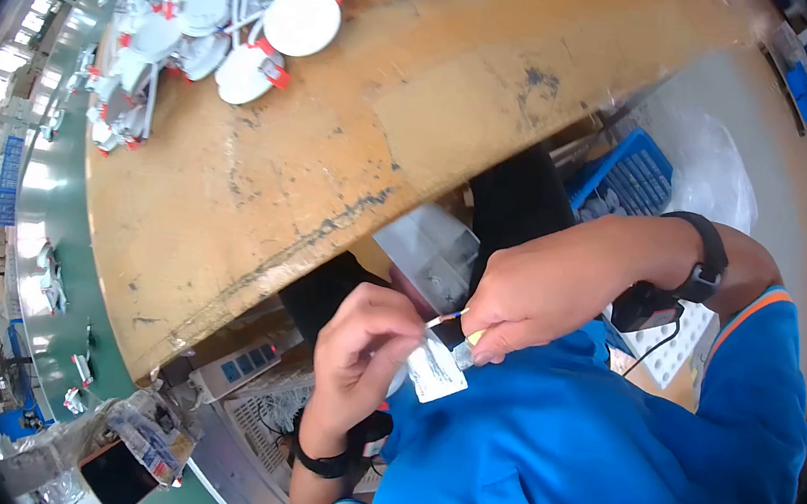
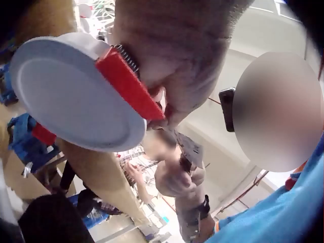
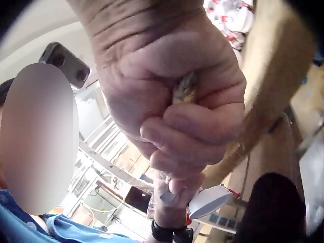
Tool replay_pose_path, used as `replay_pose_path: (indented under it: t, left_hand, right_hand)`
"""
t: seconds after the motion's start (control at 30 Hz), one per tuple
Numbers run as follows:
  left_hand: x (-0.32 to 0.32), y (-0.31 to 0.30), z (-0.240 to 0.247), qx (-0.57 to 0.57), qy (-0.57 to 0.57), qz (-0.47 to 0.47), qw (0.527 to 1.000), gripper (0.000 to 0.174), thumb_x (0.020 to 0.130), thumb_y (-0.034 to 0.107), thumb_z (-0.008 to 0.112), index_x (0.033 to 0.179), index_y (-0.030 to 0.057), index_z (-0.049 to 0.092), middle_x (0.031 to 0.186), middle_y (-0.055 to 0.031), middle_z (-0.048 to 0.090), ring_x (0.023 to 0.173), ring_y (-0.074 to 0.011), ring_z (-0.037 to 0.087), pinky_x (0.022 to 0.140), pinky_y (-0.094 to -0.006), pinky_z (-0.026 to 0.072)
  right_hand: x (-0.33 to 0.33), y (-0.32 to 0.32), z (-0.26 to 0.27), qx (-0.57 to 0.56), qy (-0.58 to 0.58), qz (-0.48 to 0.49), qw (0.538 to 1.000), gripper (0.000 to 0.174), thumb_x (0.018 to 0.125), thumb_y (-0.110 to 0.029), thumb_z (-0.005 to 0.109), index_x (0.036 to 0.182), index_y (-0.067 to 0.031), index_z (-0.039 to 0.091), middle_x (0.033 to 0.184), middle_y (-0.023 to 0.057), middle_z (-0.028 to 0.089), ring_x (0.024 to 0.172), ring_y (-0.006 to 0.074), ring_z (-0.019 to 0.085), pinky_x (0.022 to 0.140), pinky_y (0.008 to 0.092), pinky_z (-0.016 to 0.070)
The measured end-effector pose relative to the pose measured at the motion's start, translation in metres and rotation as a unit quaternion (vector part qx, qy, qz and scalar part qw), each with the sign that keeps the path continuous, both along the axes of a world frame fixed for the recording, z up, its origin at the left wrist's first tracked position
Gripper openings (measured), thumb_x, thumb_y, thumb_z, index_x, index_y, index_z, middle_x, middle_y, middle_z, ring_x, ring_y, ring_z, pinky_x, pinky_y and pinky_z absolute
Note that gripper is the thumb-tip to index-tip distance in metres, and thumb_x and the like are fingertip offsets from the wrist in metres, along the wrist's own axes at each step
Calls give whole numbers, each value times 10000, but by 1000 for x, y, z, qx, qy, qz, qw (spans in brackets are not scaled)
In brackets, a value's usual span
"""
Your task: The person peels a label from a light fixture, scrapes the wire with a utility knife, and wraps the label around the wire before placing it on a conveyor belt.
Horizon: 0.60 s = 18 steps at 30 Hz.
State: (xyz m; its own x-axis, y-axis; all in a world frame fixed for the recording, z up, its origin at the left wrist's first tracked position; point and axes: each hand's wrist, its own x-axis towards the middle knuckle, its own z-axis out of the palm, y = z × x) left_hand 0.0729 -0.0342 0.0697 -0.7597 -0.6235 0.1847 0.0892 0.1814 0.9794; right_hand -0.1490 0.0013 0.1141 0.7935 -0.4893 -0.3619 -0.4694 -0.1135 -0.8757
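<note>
In the head view my left hand pinches a white printed label piece in front of the blue shirt. Close to that hand hangs a round white panel light with red clips, large in the left wrist view. My right hand meets the left over the lap, its fingers curled round a small yellowish-grey piece, mostly hidden in the palm; I cannot tell its kind. A short thin wire with brown and blue parts runs between the two hands.
Many round white panel lights with red clips lie heaped on the worn wooden table. Below its edge stand a blue basket and a power strip. A phone sits at the lower left. Another person's hand shows behind.
</note>
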Motion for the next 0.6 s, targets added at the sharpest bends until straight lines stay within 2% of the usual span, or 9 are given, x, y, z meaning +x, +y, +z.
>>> replay_pose_path:
  t: [0.03,0.07,0.17,0.2,0.33,0.43,0.53,0.57,0.6]
  left_hand:
    - [-1,-9,17,2,13,15,1000,163,739,-54,645,881,11,601,851,-82,555,761,-164,544,609,-233,435]
    - [-2,-21,27,-94,2,15,995,181,732,-58,645,875,17,564,849,-94,576,737,-176,562,586,-239,443]
    - [-9,-51,60,-219,-32,46,974,201,718,-54,652,887,31,583,831,-107,586,705,-194,572,587,-253,448]
    - [-11,-66,65,-271,-25,39,962,200,707,-56,655,876,25,584,830,-111,583,710,-208,574,591,-266,452]
    - [-19,-102,92,-329,-55,16,943,182,699,-84,639,839,15,578,814,-101,579,714,-203,568,608,-272,457]
    - [-19,-127,99,-348,-51,17,936,175,705,-94,626,831,15,573,814,-95,580,725,-187,568,619,-266,458]
    - [-19,-141,86,-324,18,66,943,152,712,-97,615,791,20,559,819,-94,584,746,-179,574,649,-261,459]
    - [-19,-145,77,-319,47,85,943,149,714,-96,613,783,23,557,819,-95,584,750,-181,575,657,-263,459]
    - [-16,-144,66,-245,56,79,965,126,769,-106,572,797,4,518,870,-100,541,789,-161,532,702,-246,429]
  right_hand:
    - [-1,-4,13,-76,-7,4,997,325,905,-286,465,801,9,552,654,146,564,618,323,563,573,399,434]
    - [0,-7,32,-133,14,-25,991,318,897,-288,476,787,5,536,722,184,570,685,380,554,604,435,436]
    - [1,-21,58,-216,23,-87,972,314,863,-219,474,739,52,573,665,209,577,645,367,553,615,434,433]
    - [0,-30,66,-198,9,-102,975,302,864,-205,474,749,56,574,655,208,572,624,360,551,608,426,437]
    - [0,-58,59,-232,-11,-146,962,281,863,-202,490,762,45,579,618,190,558,557,341,529,563,408,435]
    - [2,-70,64,-161,-29,-208,964,246,873,-208,508,781,19,532,624,168,551,571,340,529,542,392,410]
    - [8,-79,62,-163,-55,-258,951,255,870,-212,515,764,19,535,590,162,539,544,337,523,518,385,405]
    - [10,-80,61,-211,-35,-247,945,260,869,-217,519,754,16,536,590,166,538,548,344,526,518,391,407]
    - [13,-81,59,-257,-14,-235,937,265,868,-222,523,745,12,536,589,171,538,551,350,529,518,397,409]
